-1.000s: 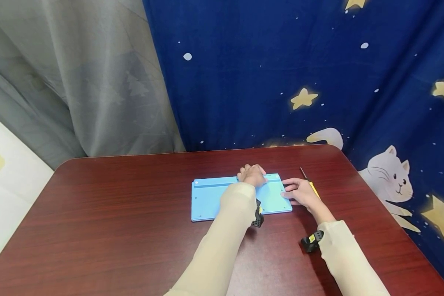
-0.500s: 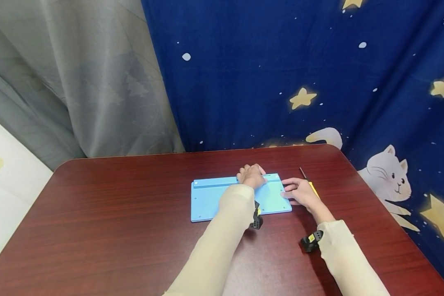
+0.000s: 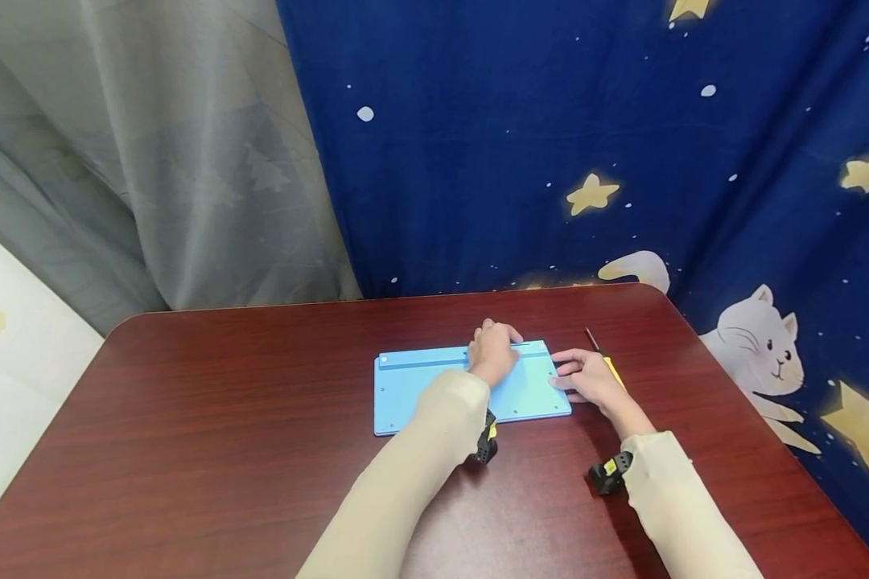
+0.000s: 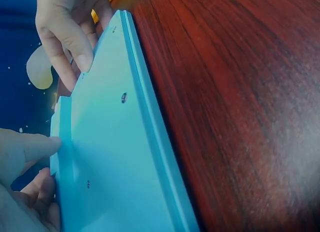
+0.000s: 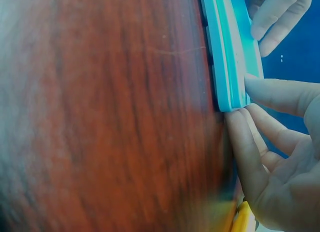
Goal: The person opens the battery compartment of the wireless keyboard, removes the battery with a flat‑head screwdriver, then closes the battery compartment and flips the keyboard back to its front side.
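A light blue keyboard (image 3: 413, 386) lies face down on the table, its screw-dotted back up and its raised ridge (image 4: 65, 137) along the far side. At the right part of that ridge is my left hand (image 3: 492, 354), with thumb and curled fingers gripping the far edge; its fingertips are partly hidden in the head view. My right hand (image 3: 586, 379) pinches the keyboard's right end, the thumb on the upper face and the other fingers against the side, as the right wrist view shows. Just beyond the right hand lies a screwdriver (image 3: 611, 370) with a yellow handle, partly covered by that hand.
The reddish-brown wooden table (image 3: 224, 434) extends widely to the left and in front of the keyboard. Behind its far edge hang a grey curtain (image 3: 188, 161) and a blue star-patterned curtain (image 3: 478, 161). A small black camera sits on each wrist.
My left wrist has swung toward the left and nearer, and the left hand has turned on the far ridge. The right hand, keyboard and screwdriver have stayed in place.
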Demonstrator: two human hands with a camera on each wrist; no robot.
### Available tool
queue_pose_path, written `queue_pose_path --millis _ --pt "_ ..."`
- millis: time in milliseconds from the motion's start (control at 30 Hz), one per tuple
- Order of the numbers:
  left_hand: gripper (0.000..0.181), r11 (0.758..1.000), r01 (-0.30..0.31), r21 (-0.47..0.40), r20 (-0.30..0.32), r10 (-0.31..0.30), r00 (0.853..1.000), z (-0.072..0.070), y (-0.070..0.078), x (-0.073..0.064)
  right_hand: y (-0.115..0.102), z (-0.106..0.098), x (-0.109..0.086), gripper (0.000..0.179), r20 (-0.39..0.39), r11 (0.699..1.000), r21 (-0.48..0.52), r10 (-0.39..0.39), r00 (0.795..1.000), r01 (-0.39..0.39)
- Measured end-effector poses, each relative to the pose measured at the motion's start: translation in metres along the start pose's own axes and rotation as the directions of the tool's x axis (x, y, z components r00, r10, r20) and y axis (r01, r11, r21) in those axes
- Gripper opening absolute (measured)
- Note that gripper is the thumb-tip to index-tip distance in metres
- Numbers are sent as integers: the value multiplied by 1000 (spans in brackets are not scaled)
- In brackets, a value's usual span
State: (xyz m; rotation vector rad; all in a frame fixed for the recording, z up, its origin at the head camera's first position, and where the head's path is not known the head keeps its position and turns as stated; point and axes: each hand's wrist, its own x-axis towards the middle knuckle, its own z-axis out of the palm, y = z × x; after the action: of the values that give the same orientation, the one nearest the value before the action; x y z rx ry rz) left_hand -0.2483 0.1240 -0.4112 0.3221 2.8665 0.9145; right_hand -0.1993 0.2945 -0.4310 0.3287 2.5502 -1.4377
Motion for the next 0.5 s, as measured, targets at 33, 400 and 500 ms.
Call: queue_pose_path --millis 33,400,500 --pt "20 1000 -5 3 2 5 1000 -1 0 0 0 0 0 48 0 1000 -1 -2 1000 2" --pt "27 1000 -17 -5 14 17 1000 -5 -1 1 0 0 -1 48 0 1000 9 -5 1000 5" --pt "28 999 -26 -24 6 27 1000 -5 -1 1 0 0 -2 48 1 1000 15 -3 1000 3"
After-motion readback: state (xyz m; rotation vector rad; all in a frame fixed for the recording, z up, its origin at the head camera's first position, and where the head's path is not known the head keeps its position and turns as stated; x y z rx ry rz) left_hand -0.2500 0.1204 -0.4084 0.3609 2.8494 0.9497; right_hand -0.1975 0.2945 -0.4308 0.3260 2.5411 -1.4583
